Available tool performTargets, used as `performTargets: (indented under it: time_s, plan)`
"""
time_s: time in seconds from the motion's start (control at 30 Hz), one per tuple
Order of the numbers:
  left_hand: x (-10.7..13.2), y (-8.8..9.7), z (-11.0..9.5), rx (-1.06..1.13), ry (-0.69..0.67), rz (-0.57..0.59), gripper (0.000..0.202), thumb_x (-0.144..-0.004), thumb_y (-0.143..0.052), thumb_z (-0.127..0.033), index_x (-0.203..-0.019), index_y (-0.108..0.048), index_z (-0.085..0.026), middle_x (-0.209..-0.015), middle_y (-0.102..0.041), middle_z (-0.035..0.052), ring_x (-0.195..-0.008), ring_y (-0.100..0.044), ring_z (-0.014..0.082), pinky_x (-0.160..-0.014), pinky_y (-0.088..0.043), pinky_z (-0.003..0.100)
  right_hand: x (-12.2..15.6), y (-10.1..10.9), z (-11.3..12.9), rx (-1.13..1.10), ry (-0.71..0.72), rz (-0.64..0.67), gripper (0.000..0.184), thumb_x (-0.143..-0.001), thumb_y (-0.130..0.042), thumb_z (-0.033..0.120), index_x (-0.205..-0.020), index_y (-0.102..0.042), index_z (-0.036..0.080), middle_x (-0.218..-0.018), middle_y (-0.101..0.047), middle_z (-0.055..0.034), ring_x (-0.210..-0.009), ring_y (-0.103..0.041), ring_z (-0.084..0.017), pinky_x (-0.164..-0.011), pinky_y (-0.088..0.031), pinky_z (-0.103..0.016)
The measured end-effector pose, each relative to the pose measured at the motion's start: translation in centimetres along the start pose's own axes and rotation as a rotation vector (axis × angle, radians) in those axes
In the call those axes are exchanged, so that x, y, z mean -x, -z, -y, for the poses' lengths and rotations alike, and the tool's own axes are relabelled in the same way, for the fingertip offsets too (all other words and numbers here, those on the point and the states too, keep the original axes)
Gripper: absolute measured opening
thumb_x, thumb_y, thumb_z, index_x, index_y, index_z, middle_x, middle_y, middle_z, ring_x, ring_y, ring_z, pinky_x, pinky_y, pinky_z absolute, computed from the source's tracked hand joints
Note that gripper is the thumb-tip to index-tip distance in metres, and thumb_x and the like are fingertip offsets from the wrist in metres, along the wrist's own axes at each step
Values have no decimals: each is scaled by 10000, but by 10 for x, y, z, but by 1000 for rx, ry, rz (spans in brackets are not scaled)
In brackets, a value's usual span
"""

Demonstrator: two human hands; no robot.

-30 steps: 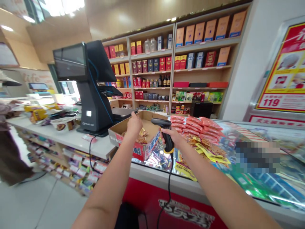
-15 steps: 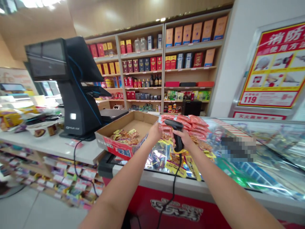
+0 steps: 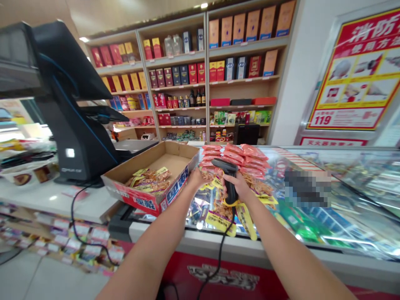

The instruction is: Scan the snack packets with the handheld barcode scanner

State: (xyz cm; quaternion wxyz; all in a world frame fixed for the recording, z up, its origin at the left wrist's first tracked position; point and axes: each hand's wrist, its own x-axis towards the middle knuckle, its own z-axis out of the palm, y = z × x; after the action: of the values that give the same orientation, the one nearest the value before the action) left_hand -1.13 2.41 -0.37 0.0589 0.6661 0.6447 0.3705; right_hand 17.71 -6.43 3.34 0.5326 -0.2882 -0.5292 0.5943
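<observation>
My right hand (image 3: pixel 239 186) is closed around the handle of a black barcode scanner (image 3: pixel 229 179), its head pointing left and its cable hanging down over the counter front. Close to its left, my left hand (image 3: pixel 196 179) is at the edge of the yellow snack packets (image 3: pixel 223 212), beside the cardboard box; its fingers are too blurred to show whether they grip one. Behind both hands lies a pile of red snack packets (image 3: pixel 245 158) on the glass top. More yellow packets (image 3: pixel 150 179) lie inside the open cardboard box (image 3: pixel 184 152).
A black checkout terminal (image 3: pixel 75 125) stands left on the white counter (image 3: pixel 90 204). Green packages (image 3: pixel 296 221) show under the glass-topped freezer's right part. Shelves (image 3: pixel 175 87) of boxes and bottles line the back wall, with a red-yellow poster (image 3: pixel 359 79) at right.
The view has shifted a little, so the terminal and box appear farther left. My left hand has come down toward the yellow packets. The scanner stays in my right hand.
</observation>
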Motion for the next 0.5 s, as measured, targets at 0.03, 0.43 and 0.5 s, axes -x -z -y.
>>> performTargets:
  time_s: [0.03, 0.43, 0.5]
  plan:
    - [-1, 2, 0, 64, -10, -41, 641, -362, -887, -338, -857, -508, -188, -901, -635, 107, -837, -633, 264, -743, -487, 385, 1, -1, 1, 2, -6, 4, 306, -681, -710, 371, -891, -596, 181, -556, -608, 31, -377, -525, -119, -351, -452, -239]
    - [1, 21, -11, 584, -53, -172, 149, -661, -671, -219, -743, -559, -164, -663, -592, -36, -644, -557, 117, -662, -447, 237, 2, 2, 0, 25, -30, 41, 255, -689, -686, 370, -820, -598, 169, -538, -603, 24, -372, -521, -117, -358, -456, -249]
    - [7, 23, -16, 550, -82, -201, 154, -685, -661, -246, -736, -534, -176, -678, -592, -37, -664, -555, 117, -675, -437, 233, 2, 3, -2, 38, -30, 54, 242, -705, -678, 371, -810, -599, 168, -525, -603, 19, -376, -526, -119, -365, -454, -244]
